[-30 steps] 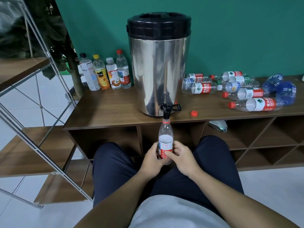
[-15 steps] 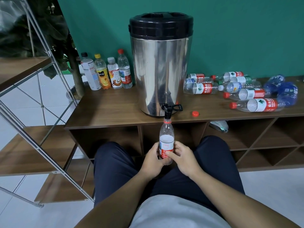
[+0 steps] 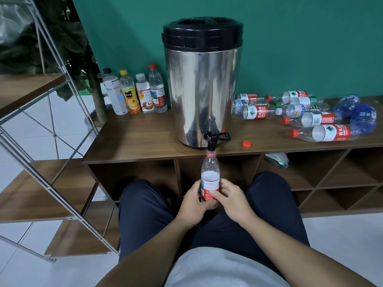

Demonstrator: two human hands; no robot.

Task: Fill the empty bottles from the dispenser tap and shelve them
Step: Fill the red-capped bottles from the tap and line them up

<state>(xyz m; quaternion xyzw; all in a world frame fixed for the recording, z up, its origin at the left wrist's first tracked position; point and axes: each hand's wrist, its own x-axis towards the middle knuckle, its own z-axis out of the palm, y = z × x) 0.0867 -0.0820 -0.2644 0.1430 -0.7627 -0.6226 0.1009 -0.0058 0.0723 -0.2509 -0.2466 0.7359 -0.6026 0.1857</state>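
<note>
A clear bottle [image 3: 210, 175] with a red-and-white label stands upright, its open mouth right under the black tap [image 3: 211, 142] of the steel dispenser [image 3: 202, 85]. My left hand [image 3: 193, 204] grips its lower part from the left, and my right hand [image 3: 230, 200] holds it from the right, thumb across the label. Its red cap [image 3: 246, 144] lies on the wooden cabinet top [image 3: 132, 137]. Several empty bottles [image 3: 310, 117] lie on their sides at the right. Several upright capped bottles [image 3: 141, 94] stand left of the dispenser.
Open cubbies [image 3: 331, 175] run under the cabinet top, one holding a crumpled bottle [image 3: 276, 159]. A metal-framed wooden shelf unit [image 3: 39, 183] stands at the left, with a potted plant [image 3: 62, 44] behind it. My knees [image 3: 145, 208] are close to the cabinet front.
Both hands keep the bottle under the tap in the same place. The view has shifted only slightly.
</note>
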